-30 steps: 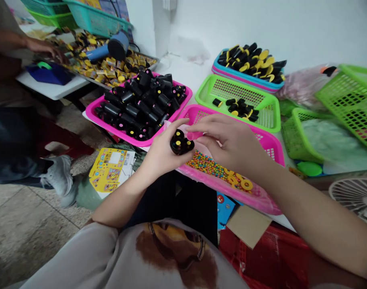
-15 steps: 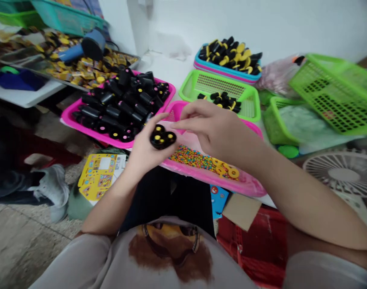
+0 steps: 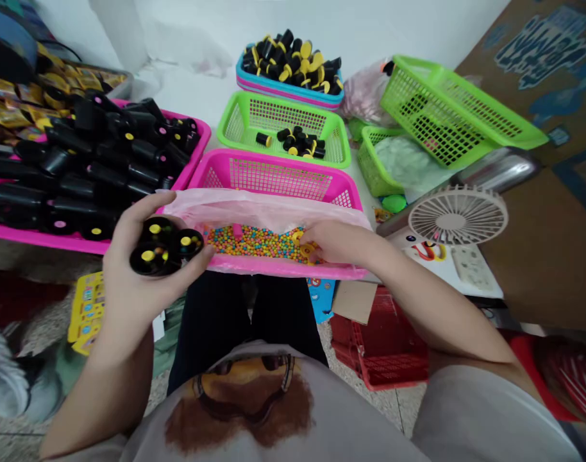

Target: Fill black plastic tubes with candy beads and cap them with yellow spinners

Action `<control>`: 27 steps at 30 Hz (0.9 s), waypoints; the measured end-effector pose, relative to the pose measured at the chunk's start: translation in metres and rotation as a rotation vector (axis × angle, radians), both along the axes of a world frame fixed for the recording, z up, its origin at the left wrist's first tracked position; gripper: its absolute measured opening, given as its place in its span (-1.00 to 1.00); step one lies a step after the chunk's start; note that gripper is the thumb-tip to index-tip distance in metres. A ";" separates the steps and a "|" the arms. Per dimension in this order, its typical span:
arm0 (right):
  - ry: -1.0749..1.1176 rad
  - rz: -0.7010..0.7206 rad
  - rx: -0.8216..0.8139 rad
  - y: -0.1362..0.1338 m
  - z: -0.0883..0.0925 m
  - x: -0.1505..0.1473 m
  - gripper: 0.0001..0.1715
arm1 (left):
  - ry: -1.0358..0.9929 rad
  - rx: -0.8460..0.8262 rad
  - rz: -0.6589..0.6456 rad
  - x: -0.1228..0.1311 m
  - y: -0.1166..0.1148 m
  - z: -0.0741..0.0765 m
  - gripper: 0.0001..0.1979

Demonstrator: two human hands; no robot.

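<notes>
My left hand (image 3: 134, 269) is closed around three black tubes (image 3: 164, 246), their ends facing up with small yellow dots showing. My right hand (image 3: 334, 242) reaches down into the near pink basket (image 3: 274, 176), which is lined with thin pink plastic and filled with small multicoloured beads (image 3: 252, 240). Its fingertips rest among yellow ring caps (image 3: 303, 242) at the right end of the beads; the fingers are curled and partly hidden. A small pink scoop (image 3: 236, 230) lies on the beads.
A pink tray (image 3: 187, 163) of several black tubes stands at the left. Behind are a green basket (image 3: 245, 125) with a few capped tubes, a blue tray (image 3: 293, 90) of capped ones, more green baskets (image 3: 447, 109), a small white fan (image 3: 459, 215), and a red crate (image 3: 384, 353) below.
My right hand dropped from beside the tubes down into the bead basket, onto the yellow caps. My view swung right and down; the left hand kept the tubes.
</notes>
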State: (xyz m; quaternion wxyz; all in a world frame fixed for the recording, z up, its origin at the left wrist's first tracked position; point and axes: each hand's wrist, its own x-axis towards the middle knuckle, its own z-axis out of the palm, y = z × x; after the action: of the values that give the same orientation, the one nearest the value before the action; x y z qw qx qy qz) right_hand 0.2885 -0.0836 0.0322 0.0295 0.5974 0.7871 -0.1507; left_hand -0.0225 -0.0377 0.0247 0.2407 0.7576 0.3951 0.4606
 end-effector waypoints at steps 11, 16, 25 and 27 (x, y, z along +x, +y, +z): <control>0.112 0.053 -0.085 -0.008 0.004 0.020 -0.64 | -0.051 0.012 -0.179 0.021 -0.008 -0.004 -0.29; 0.309 -0.055 0.242 -0.023 0.009 0.017 -0.76 | -0.054 -0.033 -0.240 0.027 -0.019 -0.001 -0.32; 0.788 0.152 0.998 -0.059 0.015 -0.080 -0.60 | -0.175 -0.204 -0.395 0.038 -0.038 0.002 -0.15; 0.840 0.215 0.995 -0.057 0.008 -0.084 -0.52 | -0.205 -0.240 -0.414 0.035 -0.041 0.005 -0.10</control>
State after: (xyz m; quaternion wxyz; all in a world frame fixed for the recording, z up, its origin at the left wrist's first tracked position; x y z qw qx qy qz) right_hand 0.2040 -0.1409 0.0401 -0.5450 0.3481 0.7627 0.0147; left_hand 0.0123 -0.0792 0.0295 0.4568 0.7377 0.2568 0.4257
